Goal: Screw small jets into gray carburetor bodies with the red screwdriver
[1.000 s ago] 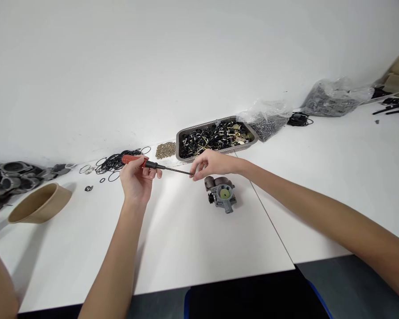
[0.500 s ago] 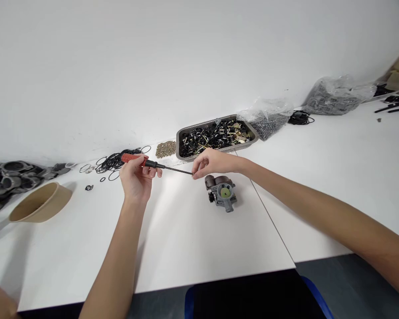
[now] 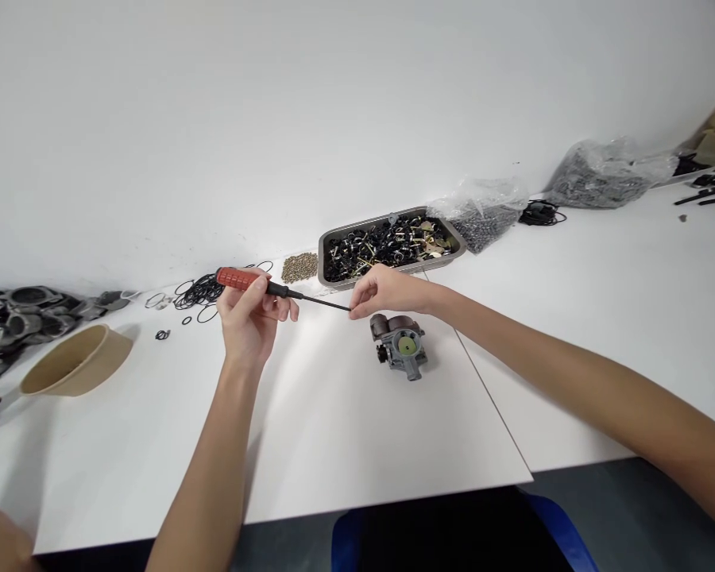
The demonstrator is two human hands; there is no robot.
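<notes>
A red-handled screwdriver [image 3: 283,291] is held in my left hand [image 3: 251,318], its dark shaft pointing right. At the shaft's tip, my right hand [image 3: 372,294] has thumb and forefinger pinched together; whatever they grip there is too small to make out. Just below my right hand, a grey metal carburetor-like part [image 3: 402,347] with a greenish round disc rests on the white table [image 3: 381,445].
Behind my hands are a metal tray [image 3: 320,262] of mixed small parts, a pile of brass pieces [image 3: 299,268] and black rubber rings [image 3: 199,292]. A tan bowl [image 3: 95,367] and dark fittings [image 3: 24,318] lie left, plastic bags [image 3: 604,175] right.
The screwdriver handle has turned slightly in my left hand, and my left fingers have shifted along it. The tip remains at my right fingertips. The whole view has moved slightly.
</notes>
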